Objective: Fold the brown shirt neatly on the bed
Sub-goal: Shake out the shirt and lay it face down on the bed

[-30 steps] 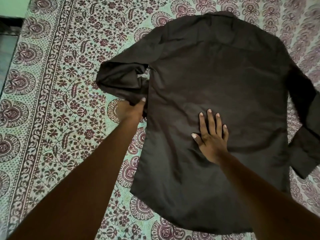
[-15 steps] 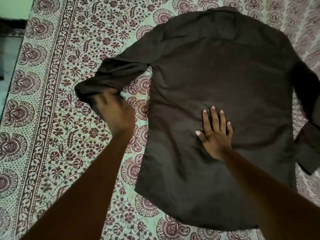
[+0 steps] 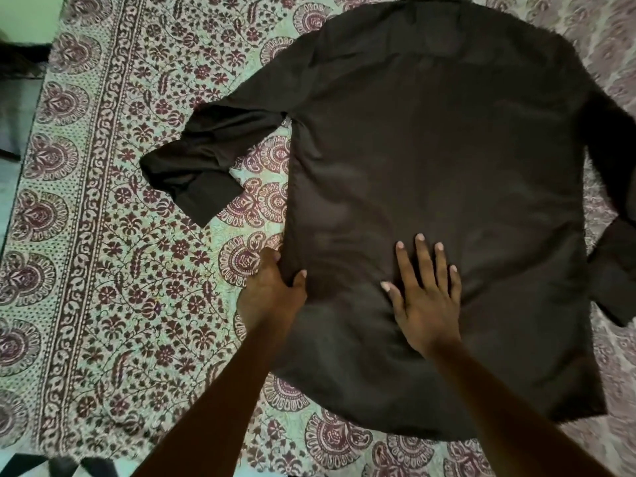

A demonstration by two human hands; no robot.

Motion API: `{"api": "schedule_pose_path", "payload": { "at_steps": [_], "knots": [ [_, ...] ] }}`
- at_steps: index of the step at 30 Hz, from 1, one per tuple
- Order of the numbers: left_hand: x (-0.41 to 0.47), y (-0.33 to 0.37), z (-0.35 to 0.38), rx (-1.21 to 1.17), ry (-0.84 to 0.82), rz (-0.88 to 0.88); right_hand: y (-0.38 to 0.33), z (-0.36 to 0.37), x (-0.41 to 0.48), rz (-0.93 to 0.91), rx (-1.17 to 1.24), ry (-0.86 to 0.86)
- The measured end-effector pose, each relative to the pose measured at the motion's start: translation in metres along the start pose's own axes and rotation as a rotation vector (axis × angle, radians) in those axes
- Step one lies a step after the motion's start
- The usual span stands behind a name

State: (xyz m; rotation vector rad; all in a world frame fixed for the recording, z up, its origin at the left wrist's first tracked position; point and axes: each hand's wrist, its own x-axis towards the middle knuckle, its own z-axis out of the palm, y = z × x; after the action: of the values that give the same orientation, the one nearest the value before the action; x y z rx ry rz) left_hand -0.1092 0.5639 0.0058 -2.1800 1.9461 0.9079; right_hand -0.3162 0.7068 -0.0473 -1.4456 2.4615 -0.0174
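The brown shirt (image 3: 430,160) lies back-up and spread flat on the bed, collar at the far end, hem near me. Its left sleeve (image 3: 210,156) lies bent on the sheet, cuff pointing toward me. The right sleeve (image 3: 616,208) runs off the right edge. My left hand (image 3: 272,287) grips the shirt's left side seam at mid-length, thumb on top of the cloth and fingers under it. Flat on the lower back of the shirt rests my right hand (image 3: 426,294), fingers straight and spread.
A floral printed bedsheet (image 3: 113,256) in green and maroon covers the bed. The bed's left edge (image 3: 20,187) drops to a dark floor area. The near edge shows at the bottom left.
My left hand let go of the left sleeve, which now lies on the sheet, and moved down and right to take hold of the shirt's side seam. My right hand stayed pressed on the shirt.
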Motion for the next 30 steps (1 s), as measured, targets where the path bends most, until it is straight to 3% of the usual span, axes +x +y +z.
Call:
{"api": "schedule_pose_path", "payload": {
  "at_steps": [11, 14, 16, 19, 21, 23, 25, 30],
  "knots": [
    [-0.059, -0.053, 0.01, 0.1, -0.107, -0.023, 0.06, -0.007, -0.108, 0.134, -0.056, -0.12],
    [-0.077, -0.046, 0.018, 0.204, 0.066, -0.039, 0.062, -0.009, -0.125, 0.232, -0.028, -0.118],
    [-0.082, -0.027, 0.019, 0.199, 0.14, 0.103, 0.054, -0.013, -0.118, 0.282, 0.025, -0.072],
    [-0.064, 0.003, 0.033, 0.194, 0.016, 0.6, 0.041, -0.018, -0.081, 0.209, 0.061, 0.037],
    [-0.05, 0.02, 0.044, 0.278, -0.104, 0.737, 0.035, -0.017, -0.046, 0.046, 0.052, 0.065],
    [-0.042, 0.024, 0.055, 0.332, -0.199, 0.679, 0.037, -0.011, -0.02, -0.092, 0.036, 0.015],
    [-0.045, 0.012, 0.059, 0.371, -0.232, 0.6, 0.054, -0.006, -0.017, -0.081, 0.013, -0.013],
    [-0.085, -0.034, 0.054, 0.442, -0.249, 0.488, 0.127, -0.007, -0.089, 0.287, 0.011, 0.06]
  ]
}}
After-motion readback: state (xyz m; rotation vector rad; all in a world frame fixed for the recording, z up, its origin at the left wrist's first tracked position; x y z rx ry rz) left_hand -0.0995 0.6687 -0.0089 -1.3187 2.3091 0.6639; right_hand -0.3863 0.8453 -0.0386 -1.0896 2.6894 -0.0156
